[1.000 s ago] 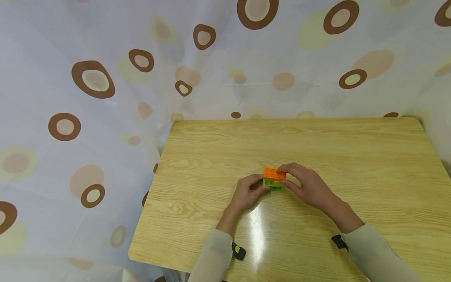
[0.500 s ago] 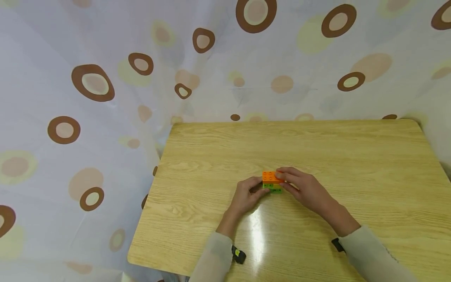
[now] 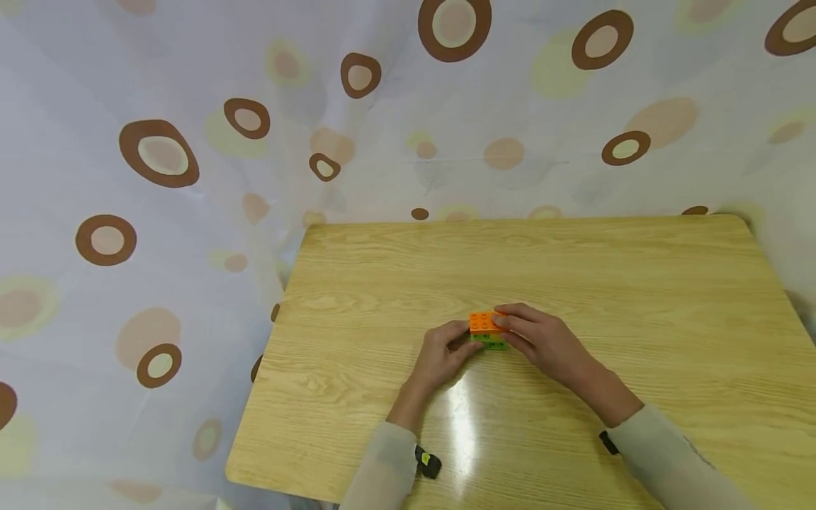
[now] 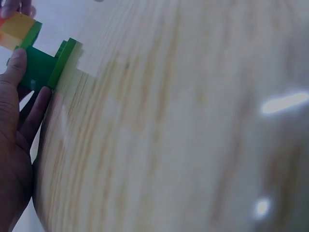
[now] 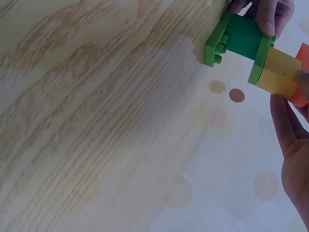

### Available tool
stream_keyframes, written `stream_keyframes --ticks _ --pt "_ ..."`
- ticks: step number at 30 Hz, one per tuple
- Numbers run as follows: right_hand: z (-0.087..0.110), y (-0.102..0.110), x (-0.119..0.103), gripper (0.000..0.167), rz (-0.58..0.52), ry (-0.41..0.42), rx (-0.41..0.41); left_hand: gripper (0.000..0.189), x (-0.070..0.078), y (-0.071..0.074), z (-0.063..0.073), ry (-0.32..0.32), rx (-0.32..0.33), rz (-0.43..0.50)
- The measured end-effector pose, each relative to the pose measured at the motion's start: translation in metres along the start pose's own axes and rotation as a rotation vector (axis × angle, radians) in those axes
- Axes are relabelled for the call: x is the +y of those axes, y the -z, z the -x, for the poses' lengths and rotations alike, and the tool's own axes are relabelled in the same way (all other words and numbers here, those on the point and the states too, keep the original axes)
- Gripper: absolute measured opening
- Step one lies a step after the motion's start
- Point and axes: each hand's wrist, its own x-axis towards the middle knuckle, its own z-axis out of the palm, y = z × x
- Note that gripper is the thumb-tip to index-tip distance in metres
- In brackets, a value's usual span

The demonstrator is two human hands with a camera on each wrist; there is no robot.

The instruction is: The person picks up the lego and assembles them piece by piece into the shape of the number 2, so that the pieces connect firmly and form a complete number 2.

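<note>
A small stack of toy building bricks stands on the table near its middle. In the right wrist view it shows a light green base piece, a dark green brick, a thin light green piece, a yellow layer and an orange brick on top. My left hand pinches the dark green brick from the left side. From the right, my right hand grips the orange brick, with fingertips also at the yellow layer. The fingers cover part of the orange brick's studded top.
The wooden table has a bright reflection in front of the stack. A patterned sheet hangs behind the table and along its left side. Dark straps show at the sleeve cuffs.
The right-hand fingers have moved further over the top of the orange brick. The left hand keeps its hold on the lower stack. The head view has shifted slightly.
</note>
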Motion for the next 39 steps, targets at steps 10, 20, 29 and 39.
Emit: stream_keyframes --ticks 10,20,29,39 --pt "0.000 -0.004 0.002 0.045 0.028 -0.030 0.018 0.038 0.000 0.001 0.000 -0.007 0.002 -0.015" --pt "0.005 -0.008 0.001 0.047 0.038 -0.030 0.045 0.038 0.002 0.000 0.003 -0.017 0.005 -0.039" --pt "0.001 -0.006 0.000 0.048 -0.018 -0.052 0.025 0.038 0.005 0.002 0.003 0.026 -0.004 -0.067" --pt "0.009 0.007 0.003 0.031 -0.186 -0.427 0.082 0.075 0.038 0.002 0.005 0.147 -0.189 0.034"
